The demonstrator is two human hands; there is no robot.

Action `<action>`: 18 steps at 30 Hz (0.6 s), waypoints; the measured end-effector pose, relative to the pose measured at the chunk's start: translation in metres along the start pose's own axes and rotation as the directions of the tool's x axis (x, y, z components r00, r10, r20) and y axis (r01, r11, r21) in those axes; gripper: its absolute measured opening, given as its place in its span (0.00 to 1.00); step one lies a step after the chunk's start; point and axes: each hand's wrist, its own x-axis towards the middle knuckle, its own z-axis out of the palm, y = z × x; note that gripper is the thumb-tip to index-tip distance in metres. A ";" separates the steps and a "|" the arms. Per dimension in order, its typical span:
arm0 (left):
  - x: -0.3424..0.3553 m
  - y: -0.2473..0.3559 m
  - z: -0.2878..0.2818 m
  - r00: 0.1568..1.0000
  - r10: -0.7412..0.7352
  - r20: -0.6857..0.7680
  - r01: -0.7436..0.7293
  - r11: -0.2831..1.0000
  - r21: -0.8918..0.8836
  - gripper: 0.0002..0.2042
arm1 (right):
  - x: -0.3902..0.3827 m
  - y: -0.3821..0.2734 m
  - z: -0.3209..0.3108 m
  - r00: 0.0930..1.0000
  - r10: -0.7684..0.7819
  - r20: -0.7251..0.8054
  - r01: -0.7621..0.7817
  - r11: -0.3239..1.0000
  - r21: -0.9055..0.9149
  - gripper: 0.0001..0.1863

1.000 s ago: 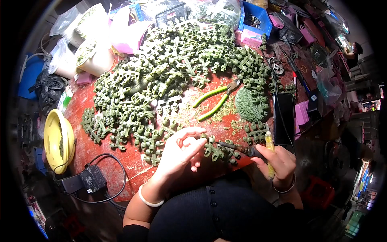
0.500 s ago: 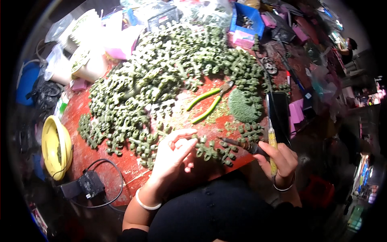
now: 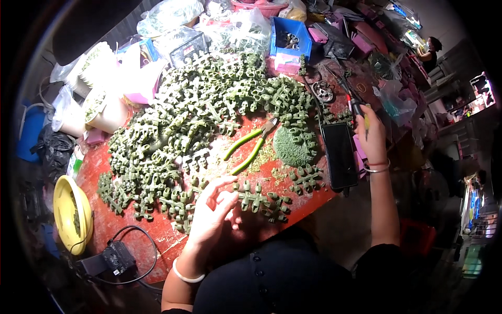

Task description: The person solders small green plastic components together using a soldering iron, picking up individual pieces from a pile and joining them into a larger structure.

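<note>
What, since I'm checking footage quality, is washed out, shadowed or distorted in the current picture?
Head view: glare washes out a white bucket at upper left. Head view: the left hand is brightly lit, with shadow on the red table beside it. Head view: the fisheye warps the scene toward the dark rim.

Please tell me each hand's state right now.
Left hand: closed, pinching a green piece.
Right hand: closed, holding a yellow tool and black-handled tool.

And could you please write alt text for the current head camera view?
A person's left hand holds a branching green part over a red table, while the right hand, beside a black phone, grips a dark-handled tool and a yellow one. Green-handled pliers lie beside a pile of similar parts.
</note>
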 end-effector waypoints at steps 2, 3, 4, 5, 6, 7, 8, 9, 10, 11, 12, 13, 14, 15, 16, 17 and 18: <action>-0.002 -0.002 -0.007 0.999 0.022 0.040 -0.024 0.998 0.052 0.20 | 0.007 -0.014 0.017 0.939 0.301 0.164 -0.330 0.924 0.191 0.11; -0.001 -0.001 -0.005 0.999 0.016 0.039 -0.017 0.999 0.046 0.21 | 0.010 -0.012 0.025 0.936 0.315 0.159 -0.344 0.913 0.220 0.10; -0.002 0.000 -0.004 0.999 0.010 0.032 -0.012 0.999 0.044 0.22 | 0.012 0.000 0.034 0.937 0.307 0.169 -0.341 0.910 0.237 0.10; 0.001 -0.003 -0.005 0.997 0.012 0.078 -0.015 0.999 0.038 0.23 | 0.013 0.021 0.037 0.994 0.101 0.039 -0.103 0.994 0.044 0.11; 0.002 -0.004 -0.005 0.994 0.027 0.109 -0.032 0.999 0.036 0.24 | 0.013 0.029 0.045 0.990 -0.136 -0.045 0.127 0.978 -0.165 0.12; 0.001 -0.004 -0.004 0.994 0.020 0.108 -0.024 0.999 0.035 0.24 | 0.016 0.018 0.042 0.999 -0.038 0.003 0.038 0.983 -0.179 0.11; 0.001 -0.003 -0.004 0.994 0.012 0.109 -0.016 0.999 0.033 0.24 | 0.018 0.017 0.043 0.995 -0.098 0.013 0.098 0.967 -0.235 0.11; 0.000 -0.003 -0.006 0.992 0.013 0.122 -0.019 0.999 0.045 0.25 | 0.019 0.015 0.046 0.994 -0.104 0.037 0.110 0.964 -0.242 0.11; 0.000 -0.003 -0.006 0.993 0.017 0.117 -0.022 0.999 0.041 0.25 | 0.020 0.014 0.046 0.992 -0.111 0.061 0.123 0.958 -0.260 0.12; -0.001 -0.003 -0.005 0.992 0.036 0.118 -0.042 0.998 0.050 0.24 | 0.021 0.012 0.045 0.991 -0.116 0.064 0.129 0.957 -0.258 0.12; -0.002 -0.003 -0.004 0.991 0.054 0.121 -0.062 0.996 0.060 0.24 | 0.022 0.011 0.044 0.988 -0.132 0.080 0.149 0.952 -0.268 0.12; -0.003 -0.001 -0.004 0.989 0.054 0.134 -0.062 0.997 0.055 0.24 | 0.023 0.010 0.043 0.984 -0.147 0.099 0.169 0.945 -0.279 0.13; -0.003 -0.002 -0.004 0.990 0.056 0.131 -0.063 0.997 0.052 0.24 | 0.023 0.009 0.043 0.983 -0.151 0.102 0.174 0.945 -0.278 0.13; -0.003 -0.003 -0.003 0.988 0.062 0.138 -0.070 0.996 0.049 0.24 | 0.023 0.008 0.042 0.982 -0.136 0.130 0.169 0.943 -0.286 0.13; -0.003 -0.003 -0.002 0.987 0.069 0.147 -0.076 0.996 0.046 0.24 | 0.023 0.008 0.040 0.980 -0.120 0.157 0.162 0.941 -0.296 0.13; -0.002 -0.003 -0.001 0.986 0.070 0.149 -0.077 0.996 0.043 0.24 | 0.022 0.007 0.038 0.980 -0.121 0.157 0.164 0.940 -0.298 0.13; -0.001 -0.002 0.000 0.986 0.060 0.153 -0.068 0.996 0.050 0.25 | 0.021 0.006 0.034 0.981 -0.112 0.158 0.161 0.925 -0.343 0.13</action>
